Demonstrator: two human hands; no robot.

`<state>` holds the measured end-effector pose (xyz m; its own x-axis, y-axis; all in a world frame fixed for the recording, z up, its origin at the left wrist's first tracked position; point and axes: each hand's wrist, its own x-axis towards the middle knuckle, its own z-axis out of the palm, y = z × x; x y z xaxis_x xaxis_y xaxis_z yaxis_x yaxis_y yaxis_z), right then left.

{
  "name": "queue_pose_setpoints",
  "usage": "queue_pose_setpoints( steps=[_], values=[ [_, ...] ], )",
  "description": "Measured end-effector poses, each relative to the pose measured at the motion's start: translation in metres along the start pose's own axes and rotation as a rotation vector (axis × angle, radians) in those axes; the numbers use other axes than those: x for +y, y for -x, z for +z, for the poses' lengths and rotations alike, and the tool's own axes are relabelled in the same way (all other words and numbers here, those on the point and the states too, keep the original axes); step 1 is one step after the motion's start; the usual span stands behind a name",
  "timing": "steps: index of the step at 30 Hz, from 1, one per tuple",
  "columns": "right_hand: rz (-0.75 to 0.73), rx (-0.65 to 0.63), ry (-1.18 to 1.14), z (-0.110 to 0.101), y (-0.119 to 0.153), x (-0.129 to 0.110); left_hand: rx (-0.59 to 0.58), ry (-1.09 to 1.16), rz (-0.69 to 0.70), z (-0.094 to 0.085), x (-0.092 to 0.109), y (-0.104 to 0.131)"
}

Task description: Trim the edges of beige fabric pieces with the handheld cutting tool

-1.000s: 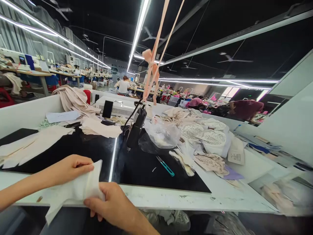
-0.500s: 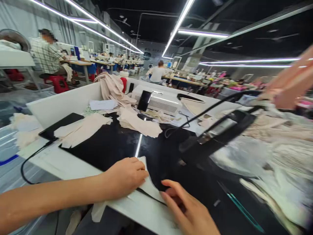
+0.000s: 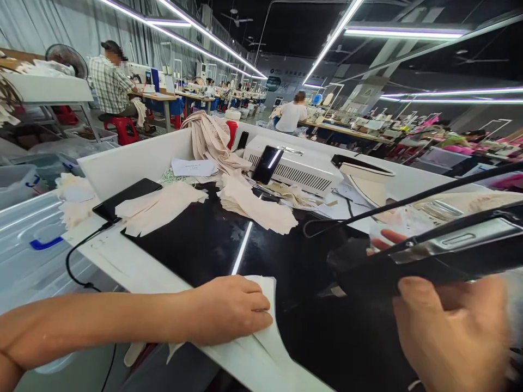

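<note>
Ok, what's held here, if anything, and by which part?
Left hand: on the white cloth near its far edge; pinching or pressing unclear. Right hand: at the body of the black tool, blurred; closed grip cannot be told.

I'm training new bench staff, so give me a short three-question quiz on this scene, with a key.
1. True or false: the left hand rests on the white fabric piece.
2. Which thing is the right hand nearest to?
a) fan
b) black tool
c) red stool
3. Fill in the colour: the person in the checked shirt sits beside a work table with a ____ wall around the nearer bench.

Key: 1 true; 2 b; 3 white.
</note>
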<state>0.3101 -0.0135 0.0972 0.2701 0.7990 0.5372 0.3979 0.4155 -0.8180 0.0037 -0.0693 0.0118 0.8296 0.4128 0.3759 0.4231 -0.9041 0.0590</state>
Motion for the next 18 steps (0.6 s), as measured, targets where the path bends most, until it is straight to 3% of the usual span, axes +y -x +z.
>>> queue_pose_setpoints(
  steps=[4, 8, 13, 18],
  values=[
    [-0.052, 0.145, -0.263, 0.043, -0.011, -0.027, 0.021, -0.008, -0.012, -0.003, 0.001, -0.006],
    [-0.112, 0.247, -0.355, 0.072, -0.010, -0.031, 0.022, -0.080, -0.034, -0.007, 0.003, -0.019],
    [-0.085, 0.211, -0.443, 0.092, 0.001, -0.026, 0.046, -0.193, -0.031, -0.002, 0.005, -0.030],
    [-0.045, 0.152, -0.536, 0.102, 0.013, -0.023, 0.060, -0.210, -0.040, 0.007, 0.006, -0.026]
  ],
)
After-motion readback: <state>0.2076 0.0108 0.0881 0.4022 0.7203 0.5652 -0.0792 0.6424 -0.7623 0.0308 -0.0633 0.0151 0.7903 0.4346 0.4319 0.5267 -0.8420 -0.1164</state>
